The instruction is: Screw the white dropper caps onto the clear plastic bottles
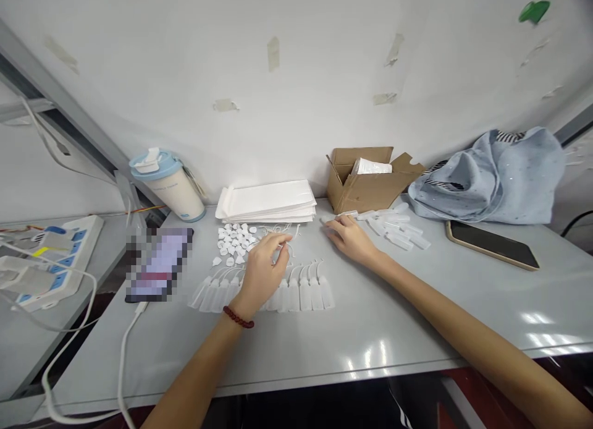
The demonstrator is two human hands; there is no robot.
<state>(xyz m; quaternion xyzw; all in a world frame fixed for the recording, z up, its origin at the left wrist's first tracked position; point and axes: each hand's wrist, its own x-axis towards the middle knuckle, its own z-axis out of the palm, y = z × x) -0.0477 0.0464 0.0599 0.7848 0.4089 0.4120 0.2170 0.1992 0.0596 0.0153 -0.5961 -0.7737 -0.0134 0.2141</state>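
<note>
Hands apart, both over the grey-white table [380,330], mid-surface, nearer the rear edge. Left hand [262,273], red bead bracelet [238,316] at the wrist, fingertips bunched above a tangle of thin white cords [278,230]; actual hold on a cord unclear at this resolution. Just under the left palm, a side-by-side row of translucent plastic bottles [306,295], narrow ends up, thin curved stems toward the rear edge, middle of the row hidden by the hand. Best handling here: light fingertip pinch, wrist raised clear of the row, no dragging across neighbouring stems. Right hand [352,240] flat and relaxed, fingers extended, fingertips at or just beside the nearest of a loose cluster of clear plastic tubes [393,228]; contact hard to confirm. Tidier cluster, same direction throughout, means easier single picks. Between the hands and rear edge, a heap of small white plastic pieces [236,243]. Along the rear edge, a stack of white paper sleeves [266,201] and an open cardboard box [370,182]. Left rear corner: cream-and-blue tumbler [169,188]. Past the left edge, a power strip [50,262]. Right rear: pale blue cloth bag [486,178], with a smartphone [491,245] face down near the right edge.
</note>
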